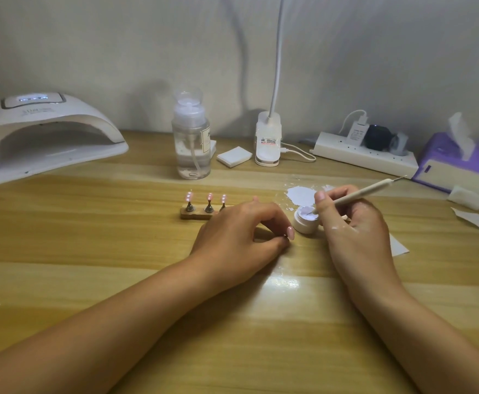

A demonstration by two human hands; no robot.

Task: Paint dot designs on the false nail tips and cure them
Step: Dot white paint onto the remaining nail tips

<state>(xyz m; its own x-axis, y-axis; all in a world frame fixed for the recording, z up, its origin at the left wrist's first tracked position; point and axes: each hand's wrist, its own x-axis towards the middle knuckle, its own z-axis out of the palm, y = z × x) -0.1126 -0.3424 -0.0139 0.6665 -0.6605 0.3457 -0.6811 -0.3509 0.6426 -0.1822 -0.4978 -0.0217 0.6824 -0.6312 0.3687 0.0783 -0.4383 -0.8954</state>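
**Fig. Loading the dotting tool.** We see the left hand [241, 231] resting on the table [90, 251] with its fingers curled. Thumb and forefinger pinch a pink nail tip [290, 232], and a small dark mount under it is largely hidden.

The right hand [357, 223], smeared with white across its back, grips a dotting pen [360, 193] in a writing hold. The pen's lower end dips into the white gel of an open jar [303, 224] — the jar stands between the two hands, just beside the left fingertips.

Just beyond the left hand is a wooden holder [194, 215] carrying three mounted nail tips [210, 197], upright and pink. Its right end lies behind the knuckles. Just beyond the right thumb, a white smear [300, 194] covers the tabletop.

Farther out, beyond the gap between the hands, we note a clear pump bottle [191, 143], stacked cotton pads [234, 156] and a clip lamp [268, 143].

Well to the left of the left hand is the curing lamp [45, 137] — display lit, opening toward us. Beyond and to the right of the right hand are a power strip [366, 156] and a purple tissue box [457, 166].
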